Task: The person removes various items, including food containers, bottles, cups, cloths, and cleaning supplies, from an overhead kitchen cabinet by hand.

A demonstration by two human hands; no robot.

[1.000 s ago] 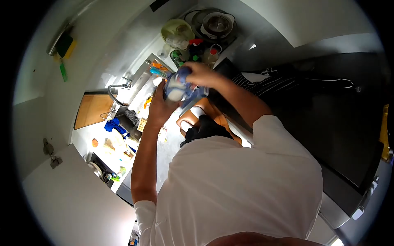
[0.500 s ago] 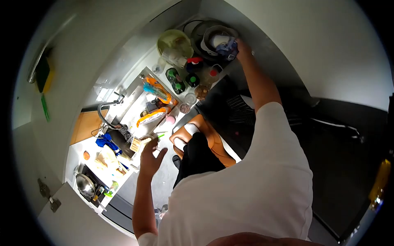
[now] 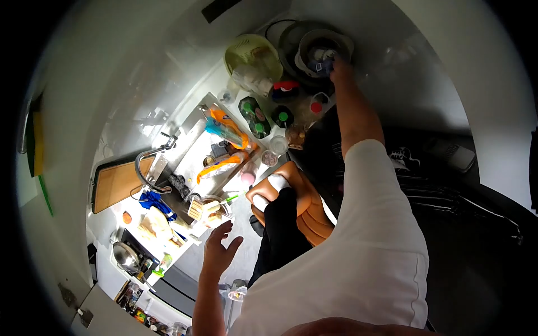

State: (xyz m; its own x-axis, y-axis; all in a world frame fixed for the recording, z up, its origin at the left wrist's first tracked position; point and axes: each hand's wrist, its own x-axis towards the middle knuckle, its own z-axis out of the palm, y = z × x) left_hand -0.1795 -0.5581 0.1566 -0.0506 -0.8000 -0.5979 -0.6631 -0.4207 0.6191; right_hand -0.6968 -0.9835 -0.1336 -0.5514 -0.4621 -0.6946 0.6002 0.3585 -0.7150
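Note:
My right hand [image 3: 342, 69] reaches to the back corner, its fingers closed on a blue-and-white plastic packet [image 3: 324, 68]. The packet sits at the mouth of a pale round pot [image 3: 302, 53], partly inside the rim. Beneath and behind that pot is a wide dark pan [image 3: 284, 49]. My left hand [image 3: 219, 252] hangs in the air in front of the counter edge, thumb and fingers apart, with nothing in it. Closest to it is a pot [image 3: 228, 208] with a wooden slatted utensil [image 3: 196, 209] beside it.
A yellow-green basket [image 3: 234, 53], clear plastic containers [image 3: 250, 78] and green-capped bottles [image 3: 255, 119] crowd the counter near the pan. A red-capped jug [image 3: 317, 106] stands near my right forearm. Orange packages [image 3: 221, 167] lie by the sink tap [image 3: 151, 180]. A cutting board [image 3: 120, 185] leans behind.
The camera view has shifted and turned. More of the pot's inside shows, and less of the packet is visible in my right hand. My left hand is lower, farther from the counter.

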